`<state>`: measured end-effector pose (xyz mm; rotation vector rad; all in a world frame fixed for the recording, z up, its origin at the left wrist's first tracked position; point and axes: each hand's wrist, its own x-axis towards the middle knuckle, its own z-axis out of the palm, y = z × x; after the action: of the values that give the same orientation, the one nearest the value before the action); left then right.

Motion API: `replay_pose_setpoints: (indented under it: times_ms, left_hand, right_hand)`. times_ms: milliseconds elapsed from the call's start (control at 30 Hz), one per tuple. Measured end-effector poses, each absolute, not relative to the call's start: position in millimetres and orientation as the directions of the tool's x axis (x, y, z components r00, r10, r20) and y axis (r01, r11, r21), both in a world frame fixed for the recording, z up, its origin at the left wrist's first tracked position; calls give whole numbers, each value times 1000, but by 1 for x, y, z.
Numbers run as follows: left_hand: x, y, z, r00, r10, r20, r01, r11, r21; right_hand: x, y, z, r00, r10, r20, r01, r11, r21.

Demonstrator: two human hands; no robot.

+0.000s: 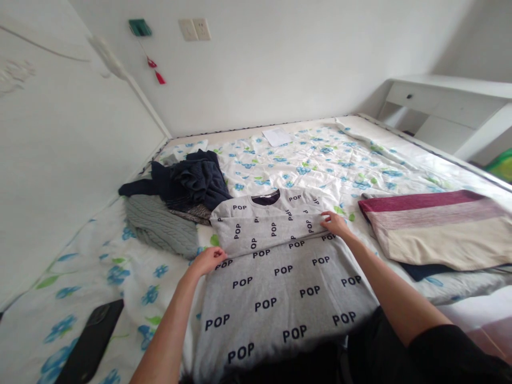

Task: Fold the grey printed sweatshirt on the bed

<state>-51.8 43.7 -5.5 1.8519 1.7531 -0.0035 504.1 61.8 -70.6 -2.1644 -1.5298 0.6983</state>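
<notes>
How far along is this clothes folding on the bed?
One folded striped garment already lies flat at the right. In hand is the grey POP sweatshirt: its sleeves look folded across the chest, and the left hand and right hand rest on the two ends of that fold. Left looks to be the unfolded heap at the left: dark navy clothes and a grey-green knit.

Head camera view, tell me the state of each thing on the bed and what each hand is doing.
Grey POP sweater: flat, sleeves folded across chest.
Left hand: fingers pinching sweater's left fold edge.
Right hand: fingers pinching right fold edge.
Striped garment: folded, lying flat.
Dark clothes: crumpled heap.
Grey knit: loosely bunched.
Black phone: screen dark.
</notes>
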Motion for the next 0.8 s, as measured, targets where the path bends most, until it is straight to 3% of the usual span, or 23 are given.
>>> replay_pose_setpoints:
  times_ms: [133,267,367,433,600,700,800]
  left_hand:
    - [-61,48,-14,54,945,-321,932,68,356]
    - [-61,50,-23,-9,992,-126,942,51,332]
    - [-56,60,-25,6,1000,-27,904,6,428]
    - [-52,73,-25,-71,997,-8,838,64,542]
    - [-49,109,-27,-357,914,-195,355,325,877]
    - [-50,123,-28,-356,881,-313,122,376,919]
    - [-47,134,-24,-353,866,-355,22,387,922]
  right_hand:
    - [506,62,-74,269,944,-192,728,-330,-600]
    - [508,62,-81,313,931,-186,710,-359,-606]
    - [509,63,-87,348,917,-197,693,-393,-604]
    - [510,65,-89,353,910,-216,679,-408,-610]
    - [511,71,-94,348,903,-251,633,-424,-647]
    - [510,72,-98,356,887,-294,559,-454,-694]
    - [509,71,-101,330,896,-297,500,-433,-750]
